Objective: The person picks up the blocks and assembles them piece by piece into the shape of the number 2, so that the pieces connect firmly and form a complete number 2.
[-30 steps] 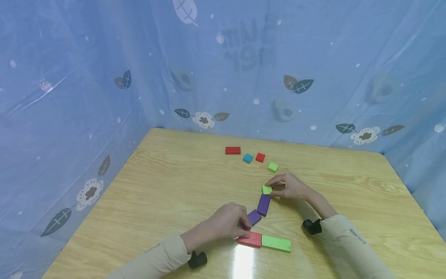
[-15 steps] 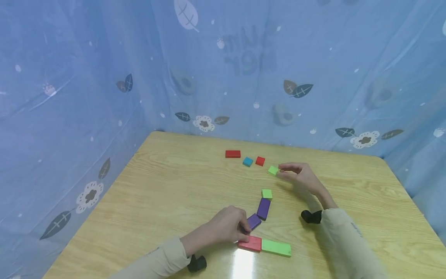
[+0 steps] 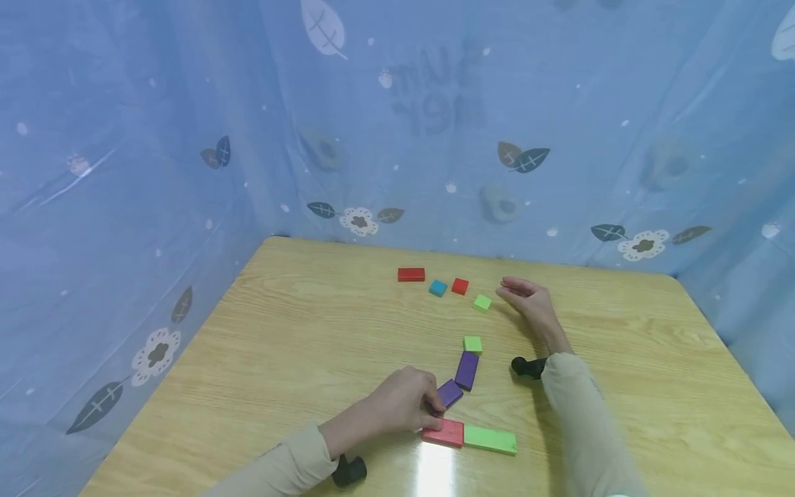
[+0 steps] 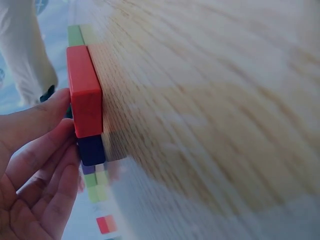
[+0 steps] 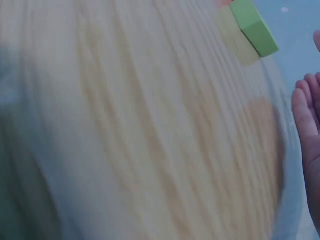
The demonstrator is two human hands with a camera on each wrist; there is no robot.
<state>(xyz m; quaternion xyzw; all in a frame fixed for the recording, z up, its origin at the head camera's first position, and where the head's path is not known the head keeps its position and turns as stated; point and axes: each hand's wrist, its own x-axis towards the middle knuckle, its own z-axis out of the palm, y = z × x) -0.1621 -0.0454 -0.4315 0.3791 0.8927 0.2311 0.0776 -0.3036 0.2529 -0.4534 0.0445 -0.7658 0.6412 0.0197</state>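
Observation:
My left hand (image 3: 404, 402) rests over the near blocks. Its thumb touches the top of a red block (image 3: 444, 433), and its fingertips reach the near purple block (image 3: 450, 393). In the left wrist view, the left hand (image 4: 37, 165) lies against the upper faces of the red block (image 4: 85, 92) and a dark block (image 4: 91, 151). My right hand (image 3: 531, 304) hovers with extended fingers, apart from a small green block (image 3: 482, 303). In the right wrist view, that green block (image 5: 254, 27) lies ahead of the right hand (image 5: 311, 125), with nothing visible between its fingers.
A long green block (image 3: 490, 439) abuts the red one. A second purple block (image 3: 467, 371) and another small green block (image 3: 473, 344) continue the line. Farther back lie a red cube (image 3: 459, 286), a blue block (image 3: 437, 288) and a long red block (image 3: 411, 275). A patterned curtain (image 3: 397, 138) borders the table.
My right hand let go of the green block beside the purple one and moved away toward the farther green block, now slightly apart from it. The left hand stays in place.

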